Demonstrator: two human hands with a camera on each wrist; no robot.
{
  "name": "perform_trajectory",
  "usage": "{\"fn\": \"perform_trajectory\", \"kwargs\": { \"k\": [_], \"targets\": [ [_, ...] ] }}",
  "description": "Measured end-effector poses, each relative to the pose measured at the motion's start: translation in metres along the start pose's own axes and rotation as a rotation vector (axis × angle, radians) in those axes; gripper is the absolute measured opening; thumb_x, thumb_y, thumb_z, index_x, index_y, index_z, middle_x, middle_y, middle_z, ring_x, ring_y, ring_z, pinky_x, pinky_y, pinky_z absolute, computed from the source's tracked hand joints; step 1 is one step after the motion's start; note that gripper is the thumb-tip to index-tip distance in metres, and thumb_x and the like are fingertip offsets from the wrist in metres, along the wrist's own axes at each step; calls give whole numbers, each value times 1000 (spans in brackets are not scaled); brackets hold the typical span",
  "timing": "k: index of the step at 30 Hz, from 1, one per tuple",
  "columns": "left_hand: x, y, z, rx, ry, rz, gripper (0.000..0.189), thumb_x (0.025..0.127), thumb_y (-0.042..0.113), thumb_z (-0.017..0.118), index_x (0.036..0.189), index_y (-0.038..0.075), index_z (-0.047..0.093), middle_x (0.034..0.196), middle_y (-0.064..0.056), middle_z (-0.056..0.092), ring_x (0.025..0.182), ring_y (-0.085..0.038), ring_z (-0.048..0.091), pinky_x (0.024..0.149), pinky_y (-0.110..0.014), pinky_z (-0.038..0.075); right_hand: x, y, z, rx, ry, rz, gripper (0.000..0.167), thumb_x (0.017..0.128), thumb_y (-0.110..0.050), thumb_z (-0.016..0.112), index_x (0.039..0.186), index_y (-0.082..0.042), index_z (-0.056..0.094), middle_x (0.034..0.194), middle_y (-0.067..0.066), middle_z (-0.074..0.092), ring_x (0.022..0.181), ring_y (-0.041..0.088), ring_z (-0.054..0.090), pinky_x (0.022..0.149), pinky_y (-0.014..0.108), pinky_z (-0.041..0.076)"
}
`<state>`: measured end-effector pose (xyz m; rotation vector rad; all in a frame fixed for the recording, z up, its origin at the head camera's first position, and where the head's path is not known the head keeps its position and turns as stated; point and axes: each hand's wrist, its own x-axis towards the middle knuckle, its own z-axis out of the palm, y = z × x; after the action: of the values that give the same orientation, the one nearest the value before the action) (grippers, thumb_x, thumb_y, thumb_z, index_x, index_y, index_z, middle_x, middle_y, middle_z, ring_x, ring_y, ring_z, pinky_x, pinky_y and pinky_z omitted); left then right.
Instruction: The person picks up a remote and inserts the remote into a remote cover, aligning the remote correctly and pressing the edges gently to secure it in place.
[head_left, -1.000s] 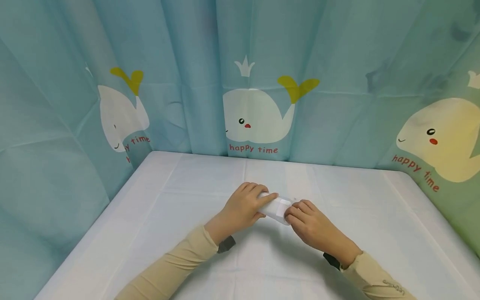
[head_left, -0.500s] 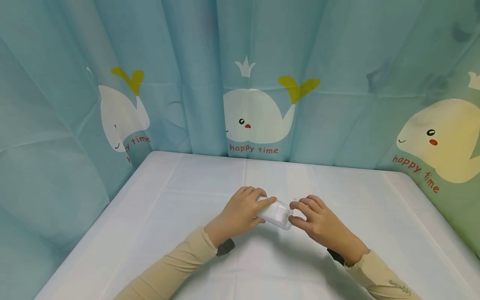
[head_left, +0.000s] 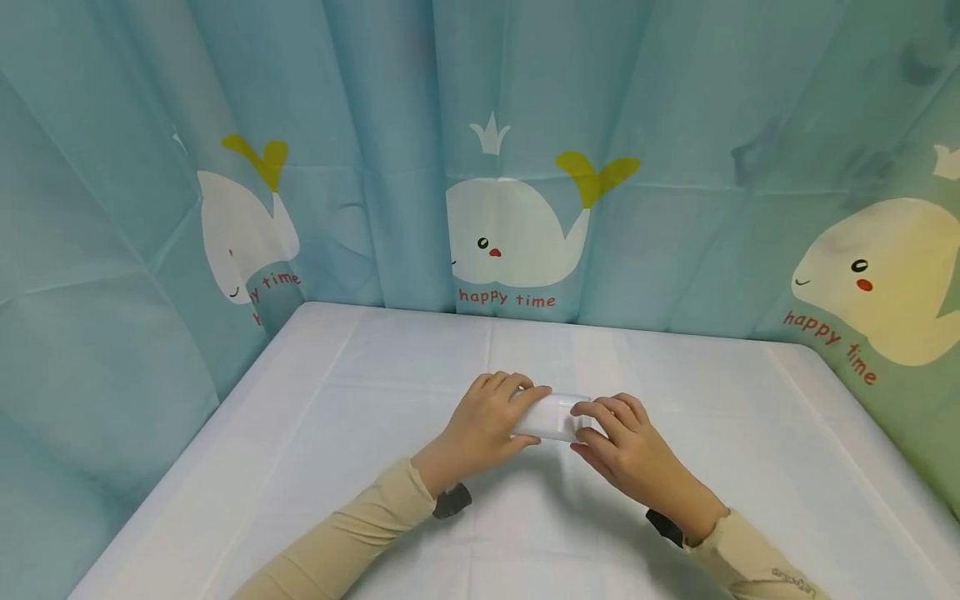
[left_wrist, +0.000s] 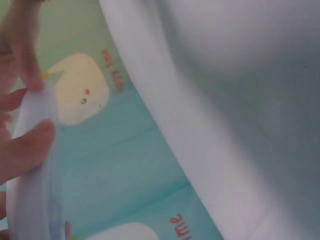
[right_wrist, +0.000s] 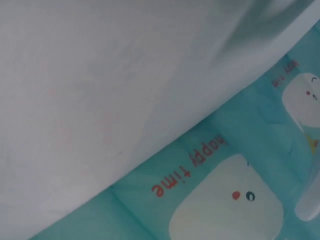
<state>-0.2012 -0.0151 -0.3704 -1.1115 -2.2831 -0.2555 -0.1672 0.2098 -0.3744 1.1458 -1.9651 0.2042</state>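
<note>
A white oblong thing with a smooth, partly see-through surface (head_left: 551, 418) is held above the white table, lying nearly level; its exact kind cannot be told. My left hand (head_left: 483, 425) grips its left part, fingers over the far side and thumb along the near side. At the other end, my right hand (head_left: 630, 446) pinches the tip with bent fingers above and the thumb below. The left wrist view shows the white thing (left_wrist: 35, 170) edge-on, with a finger (left_wrist: 37, 137) across it and the other hand (left_wrist: 22, 47) at its far end. The right wrist view shows neither hand clearly.
The table (head_left: 375, 358) has a white cloth with creases. Blue-green curtains (head_left: 397, 167) printed with whales stand along its back and sides. Dark straps or devices (head_left: 452, 502) sit under both wrists, and the hands cast shadows on the cloth.
The white thing's right end has swung up from a downward slant to nearly level. The right fingers loosened from that end half a second ago and now lie over it again.
</note>
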Motion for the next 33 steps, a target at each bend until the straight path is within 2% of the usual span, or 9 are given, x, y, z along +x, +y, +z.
{"fn": "perform_trajectory", "kwargs": {
  "k": [2,5,10,15,18,21,25,30,33],
  "targets": [
    [-1,0,1,-1,7,-10,61,65,40,83,119,21,61,104,3,60,93,-14,59,85,-29,47,1,-1,1,57,33,16,38,100,-29,41,71,-10,58,102,9,59,91,27,49,82,42,36],
    [-2,1,2,9,15,-3,61,63,37,85,117,22,62,103,3,60,93,-14,58,85,-28,46,4,0,1,125,66,108,37,98,-34,44,75,-9,58,104,12,58,93,30,45,83,45,31],
    [-2,1,7,21,48,28,61,62,38,86,116,23,62,102,4,61,93,-13,58,85,-28,46,8,3,0,62,38,266,45,96,-45,43,92,-6,64,109,15,55,98,35,43,82,50,27],
    [-2,2,8,41,73,55,61,61,38,86,115,22,63,101,4,61,92,-13,58,84,-27,47,11,1,1,79,54,252,40,97,-39,44,83,-8,64,105,13,59,99,34,45,81,50,27],
    [-2,1,7,45,93,45,62,58,38,87,113,21,63,101,3,61,92,-14,58,83,-28,47,12,0,1,102,3,283,50,92,-51,47,100,-5,64,107,12,62,102,32,47,84,50,28],
    [-3,-2,7,36,117,46,62,57,36,88,112,21,63,101,2,60,93,-14,59,83,-28,47,13,1,2,114,-89,321,58,81,-54,64,112,-4,63,102,8,66,102,27,53,88,51,31],
    [-4,-9,3,41,118,51,57,61,32,87,112,21,63,98,2,61,89,-14,60,82,-28,47,12,3,6,95,-94,301,49,60,-23,88,100,-6,65,89,4,67,88,22,59,86,49,37],
    [-6,-24,-7,15,94,-13,33,67,28,84,94,20,67,87,5,64,76,-11,60,77,-27,47,10,8,7,-3,-27,160,50,47,2,87,89,-6,62,85,7,60,79,23,58,77,44,46],
    [-7,-31,-10,10,81,4,25,68,27,83,83,19,65,83,5,63,75,-11,60,77,-28,47,8,10,7,-25,-49,30,54,44,2,87,90,-7,60,86,7,57,78,22,57,72,42,48]
  ]
}}
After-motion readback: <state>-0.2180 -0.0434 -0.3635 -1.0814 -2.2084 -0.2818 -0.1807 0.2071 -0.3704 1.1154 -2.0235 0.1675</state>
